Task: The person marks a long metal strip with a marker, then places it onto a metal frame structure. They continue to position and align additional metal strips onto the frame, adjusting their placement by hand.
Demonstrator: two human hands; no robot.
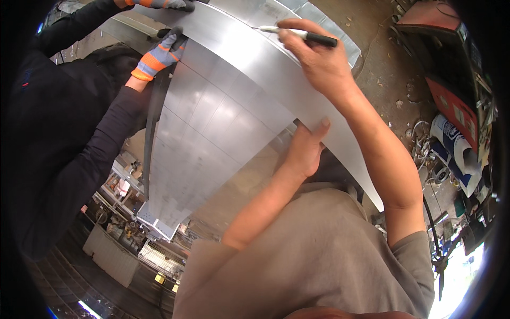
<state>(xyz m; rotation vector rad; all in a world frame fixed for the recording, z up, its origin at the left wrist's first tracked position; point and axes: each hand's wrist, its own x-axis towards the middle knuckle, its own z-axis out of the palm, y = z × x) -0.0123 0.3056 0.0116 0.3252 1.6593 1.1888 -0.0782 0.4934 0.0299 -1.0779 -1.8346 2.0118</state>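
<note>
A long shiny sheet-metal strip (pixel 234 40) runs across a wide metal surface (pixel 212 117) marked with thin parallel lines. My right hand (pixel 324 58) pinches a white and black marker pen (pixel 297 34), its tip at the strip's far edge. Lower down, my left hand (pixel 308 146) grips the strip's near edge; the thumb lies on top and the fingers are mostly hidden underneath.
At the left, a co-worker in dark clothes holds the strip's far end with gloved hands (pixel 159 57). A red cabinet (pixel 433 21) and scattered scraps (pixel 425 143) are on the right. Cluttered shelving (pixel 125 212) stands at lower left.
</note>
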